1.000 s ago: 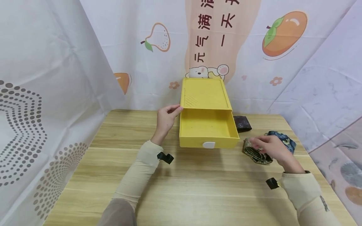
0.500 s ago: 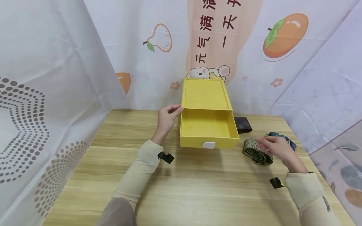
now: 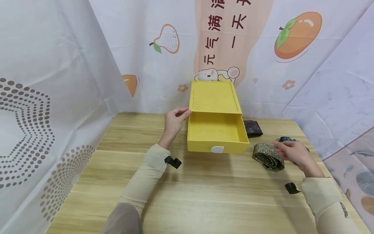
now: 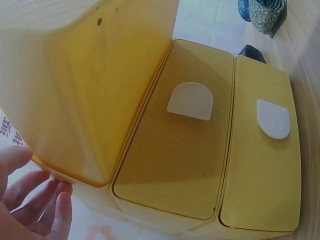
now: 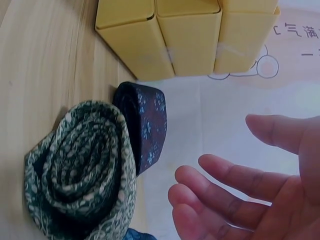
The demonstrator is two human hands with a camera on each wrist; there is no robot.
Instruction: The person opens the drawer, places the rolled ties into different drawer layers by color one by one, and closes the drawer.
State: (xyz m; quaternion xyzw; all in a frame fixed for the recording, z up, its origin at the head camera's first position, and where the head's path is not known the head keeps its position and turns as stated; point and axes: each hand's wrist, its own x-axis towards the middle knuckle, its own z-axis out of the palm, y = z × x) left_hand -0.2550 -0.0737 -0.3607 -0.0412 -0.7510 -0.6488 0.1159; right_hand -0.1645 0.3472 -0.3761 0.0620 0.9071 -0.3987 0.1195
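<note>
A yellow drawer box (image 3: 214, 97) stands at the table's back, its drawer (image 3: 217, 131) pulled out and empty (image 4: 175, 155), with a white handle (image 3: 217, 149) on the front. My left hand (image 3: 174, 119) rests against the box's left side, its fingers (image 4: 37, 200) relaxed. A green patterned rolled tie (image 3: 268, 156) lies right of the drawer (image 5: 82, 170). My right hand (image 3: 292, 151) hovers just right of it, holding nothing, its fingers (image 5: 225, 192) loosely spread. A blue rolled tie (image 3: 287, 139) lies partly hidden behind that hand.
A dark folded tie (image 3: 252, 128) lies by the box's right rear side (image 5: 145, 125). The wooden table (image 3: 204, 195) is walled by printed cloth at the back and both sides. Its right edge runs close to my right forearm.
My right hand has drawn back to the right off the green rolled tie, which stays on the table. The left hand keeps its place at the box.
</note>
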